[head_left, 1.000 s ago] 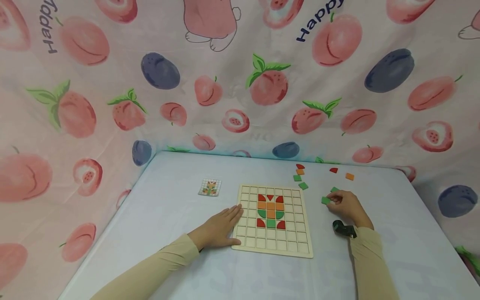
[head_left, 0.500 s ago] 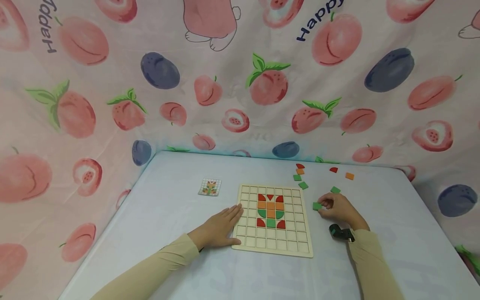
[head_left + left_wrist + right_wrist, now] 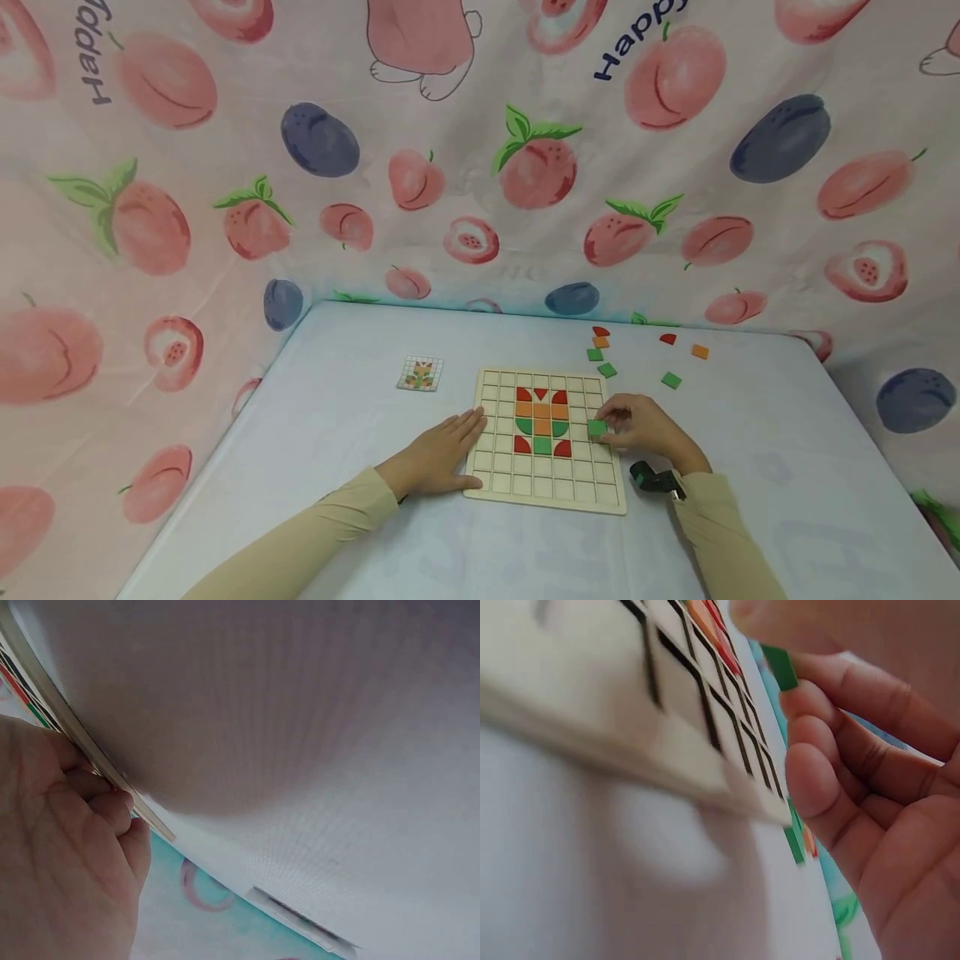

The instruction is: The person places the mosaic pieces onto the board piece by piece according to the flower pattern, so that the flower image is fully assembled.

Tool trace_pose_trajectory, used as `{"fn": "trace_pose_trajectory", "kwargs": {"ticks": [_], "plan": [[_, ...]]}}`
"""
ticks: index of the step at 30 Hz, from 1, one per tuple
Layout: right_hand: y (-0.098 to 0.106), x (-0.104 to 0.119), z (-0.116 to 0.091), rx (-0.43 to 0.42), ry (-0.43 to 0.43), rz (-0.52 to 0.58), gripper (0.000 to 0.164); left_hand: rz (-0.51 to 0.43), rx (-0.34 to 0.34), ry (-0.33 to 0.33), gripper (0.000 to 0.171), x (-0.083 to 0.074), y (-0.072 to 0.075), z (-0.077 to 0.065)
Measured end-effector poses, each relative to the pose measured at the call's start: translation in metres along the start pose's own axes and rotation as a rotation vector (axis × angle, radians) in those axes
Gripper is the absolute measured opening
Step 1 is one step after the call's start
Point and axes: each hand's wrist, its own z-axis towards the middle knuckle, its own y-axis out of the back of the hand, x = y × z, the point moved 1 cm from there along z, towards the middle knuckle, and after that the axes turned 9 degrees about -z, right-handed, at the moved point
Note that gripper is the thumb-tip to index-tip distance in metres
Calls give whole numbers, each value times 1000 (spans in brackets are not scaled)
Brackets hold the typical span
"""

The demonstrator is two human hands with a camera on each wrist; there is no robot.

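Note:
A pale wooden grid board (image 3: 542, 493) lies on the table, with red, orange and green pieces set in its middle squares. My left hand (image 3: 435, 457) rests along the board's left edge, fingers straight; the left wrist view shows its palm (image 3: 60, 847) beside that edge. Between thumb and fingers my right hand (image 3: 647, 429) pinches a green square tile (image 3: 597, 429) above the right columns of the board. In the right wrist view the same green tile (image 3: 781, 667) shows edge-on between the fingertips, which stand over the grid.
A small pattern card (image 3: 420, 374) lies left of the board. Behind the board's right corner are green tiles (image 3: 595, 355), an orange tile (image 3: 601, 342) and a red quarter-round (image 3: 601, 332). Farther right lie another red piece (image 3: 667, 339), orange square (image 3: 700, 352) and green square (image 3: 671, 380).
My right hand has carried the green tile leftward from the table at the right to over the board's right side. The left hand has stayed at the board's edge.

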Motion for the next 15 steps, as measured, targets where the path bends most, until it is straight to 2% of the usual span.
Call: {"fn": "trace_pose_trajectory", "kwargs": {"ticks": [2, 5, 15], "plan": [[-4, 5, 0, 26, 26, 19, 23, 1, 0, -1, 92, 0, 0, 0], [-9, 11, -1, 64, 21, 42, 23, 1, 1, 0, 93, 0, 1, 0], [-14, 18, -3, 113, 25, 34, 19, 3, 5, 8, 93, -1, 0, 1]]}}
